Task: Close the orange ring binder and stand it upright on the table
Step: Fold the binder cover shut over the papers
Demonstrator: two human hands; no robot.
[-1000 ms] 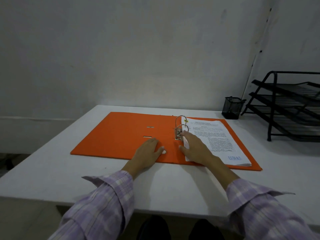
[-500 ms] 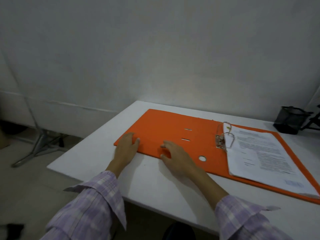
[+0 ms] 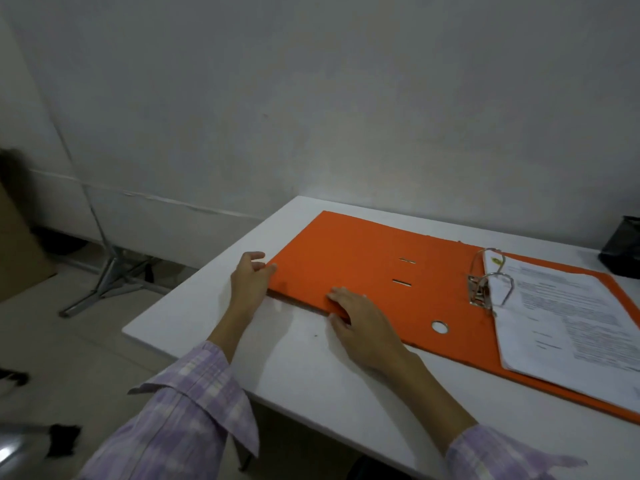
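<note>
The orange ring binder (image 3: 363,258) lies open on the white table (image 3: 294,362). Its left cover is spread flat, and its near edge is raised a little, with a shadow under it. The metal rings (image 3: 486,282) stand at the spine, and a stack of printed sheets (image 3: 571,317) rests on the right half. My left hand (image 3: 249,285) holds the cover's near left corner, thumb on top. My right hand (image 3: 367,327) pinches the cover's near edge, fingers on top and thumb at the rim.
A black mesh cup (image 3: 623,251) stands at the far right of the table. The table's left edge is close to my left hand. On the floor to the left are a metal stand's foot (image 3: 107,282) and a brown cardboard piece (image 3: 17,247).
My view has swung left. Both hands slid left from the rings along the near edge onto the left cover, and the left hand reached its corner.
</note>
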